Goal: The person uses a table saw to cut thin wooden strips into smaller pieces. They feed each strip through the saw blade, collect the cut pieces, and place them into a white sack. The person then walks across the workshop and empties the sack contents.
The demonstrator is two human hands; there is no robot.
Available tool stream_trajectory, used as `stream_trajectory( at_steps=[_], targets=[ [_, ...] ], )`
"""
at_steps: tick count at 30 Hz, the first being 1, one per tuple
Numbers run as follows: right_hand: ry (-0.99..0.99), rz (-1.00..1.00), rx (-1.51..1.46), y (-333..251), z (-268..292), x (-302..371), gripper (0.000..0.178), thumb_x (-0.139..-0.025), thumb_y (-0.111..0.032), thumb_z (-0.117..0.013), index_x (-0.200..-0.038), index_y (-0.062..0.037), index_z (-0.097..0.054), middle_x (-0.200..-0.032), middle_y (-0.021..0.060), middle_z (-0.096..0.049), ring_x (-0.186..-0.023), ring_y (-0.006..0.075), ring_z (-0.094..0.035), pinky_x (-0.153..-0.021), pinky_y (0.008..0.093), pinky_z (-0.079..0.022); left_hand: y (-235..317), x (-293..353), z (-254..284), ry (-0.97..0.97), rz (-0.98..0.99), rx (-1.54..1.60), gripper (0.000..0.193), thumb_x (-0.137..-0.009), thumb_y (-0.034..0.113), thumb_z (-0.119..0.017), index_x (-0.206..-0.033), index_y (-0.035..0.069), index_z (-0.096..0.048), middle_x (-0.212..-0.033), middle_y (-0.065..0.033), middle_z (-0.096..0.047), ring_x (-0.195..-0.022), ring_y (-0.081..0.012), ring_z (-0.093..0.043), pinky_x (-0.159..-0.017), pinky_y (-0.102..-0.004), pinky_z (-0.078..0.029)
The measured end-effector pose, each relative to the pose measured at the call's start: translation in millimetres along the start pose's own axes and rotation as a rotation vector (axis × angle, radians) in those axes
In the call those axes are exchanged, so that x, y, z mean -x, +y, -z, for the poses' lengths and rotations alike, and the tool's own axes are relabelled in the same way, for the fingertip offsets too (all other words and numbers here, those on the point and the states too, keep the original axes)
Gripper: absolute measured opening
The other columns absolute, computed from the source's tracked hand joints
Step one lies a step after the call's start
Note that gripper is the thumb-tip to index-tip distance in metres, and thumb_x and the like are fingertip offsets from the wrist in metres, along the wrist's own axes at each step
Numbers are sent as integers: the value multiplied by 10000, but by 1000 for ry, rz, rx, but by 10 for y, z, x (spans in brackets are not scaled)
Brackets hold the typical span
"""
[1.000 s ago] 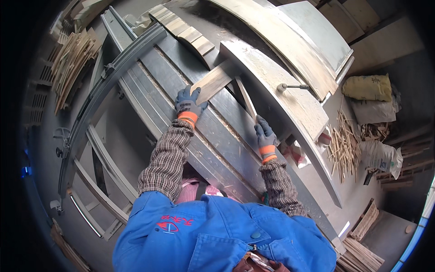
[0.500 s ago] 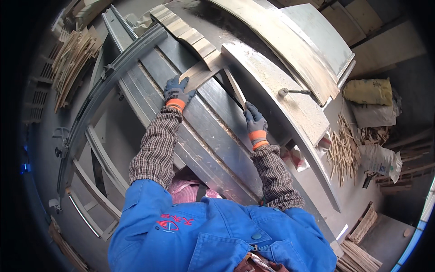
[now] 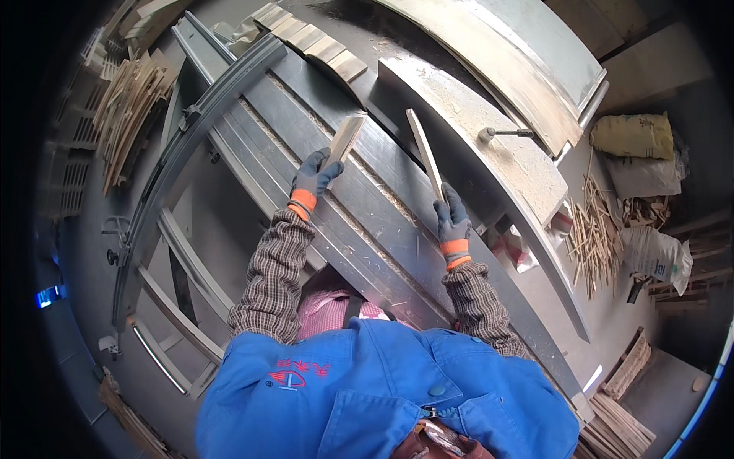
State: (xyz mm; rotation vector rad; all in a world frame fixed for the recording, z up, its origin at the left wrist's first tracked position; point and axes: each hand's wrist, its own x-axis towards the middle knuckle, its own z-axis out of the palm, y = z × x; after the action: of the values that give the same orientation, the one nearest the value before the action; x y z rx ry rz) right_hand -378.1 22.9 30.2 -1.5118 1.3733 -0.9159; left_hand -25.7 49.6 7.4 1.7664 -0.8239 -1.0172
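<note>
My left hand (image 3: 312,177), in a grey glove with an orange cuff, is closed around the near end of a short wooden board (image 3: 347,136). The board tilts up above the slotted metal machine table (image 3: 294,126). In my gloved right hand (image 3: 454,216) is a thin wooden stick (image 3: 423,149), gripped near its lower end and pointing away from me. The stick lies close along the tall metal fence (image 3: 459,164), to the right of the board. A gap separates the two pieces of wood.
Several wooden blocks (image 3: 307,38) stand in a row at the table's far end. On the sawdust-covered fence plate sits a black-handled lever (image 3: 505,134). Loose sticks (image 3: 592,237) and sacks (image 3: 634,138) lie to the right, a sliding rail (image 3: 222,96) runs left.
My left hand has drawn the board back toward me, away from the row of blocks, and raised it. The right hand and its stick have come slightly nearer and to the right.
</note>
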Motion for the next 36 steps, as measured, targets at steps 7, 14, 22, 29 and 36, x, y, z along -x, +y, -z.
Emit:
stream_trajectory(
  at_steps=[7, 14, 22, 29, 36],
  targets=[
    [-52, -167, 126, 299, 581, 1394, 469, -958, -194, -652, -1389, -22, -577, -1368, 200, -620, -1264, 296, -593, -1048, 387, -463, 264, 964, -496, -406, 342, 810, 538, -952, 348, -699, -1341, 15, -532, -1031, -43, -618, -939, -169, -642, -786, -347, -585],
    [36, -567, -209, 163, 654, 1586, 455, -952, -201, -668, -1376, -53, -600, -952, 21, -669, -698, 96, -524, -617, 259, -444, 579, 1300, -738, -465, 218, 835, 586, -941, 299, -713, -1393, -5, -497, -1090, -70, -623, -949, -181, -638, -828, -353, -570],
    [123, -484, -317, 83, 790, 1441, 389, -964, -187, -653, -1339, -86, -632, -835, -61, -584, -644, 37, -438, -555, 202, -365, 652, 1134, -754, -177, -64, 123, 745, -807, 297, -819, -1391, -40, -501, -1082, -121, -672, -960, -244, -654, -883, -332, -527],
    [25, -338, -120, 138, 623, 1175, 414, -965, -208, -633, -1355, -72, -617, -975, 40, -634, -808, 114, -550, -703, 262, -443, 350, 244, -1031, 222, -276, -681, 943, -683, 413, -877, -1442, 19, -477, -1497, -244, -399, -1375, -391, -373, -1152, -442, -363],
    [-24, -177, -59, 347, 444, 612, 429, -974, -213, -630, -1373, -55, -607, -1251, 106, -668, -1082, 180, -626, -940, 301, -488, 52, 122, -1051, 181, -392, -760, 865, -679, 391, -879, -1404, 49, -553, -1509, -244, -373, -1385, -403, -338, -1152, -451, -352]
  ],
)
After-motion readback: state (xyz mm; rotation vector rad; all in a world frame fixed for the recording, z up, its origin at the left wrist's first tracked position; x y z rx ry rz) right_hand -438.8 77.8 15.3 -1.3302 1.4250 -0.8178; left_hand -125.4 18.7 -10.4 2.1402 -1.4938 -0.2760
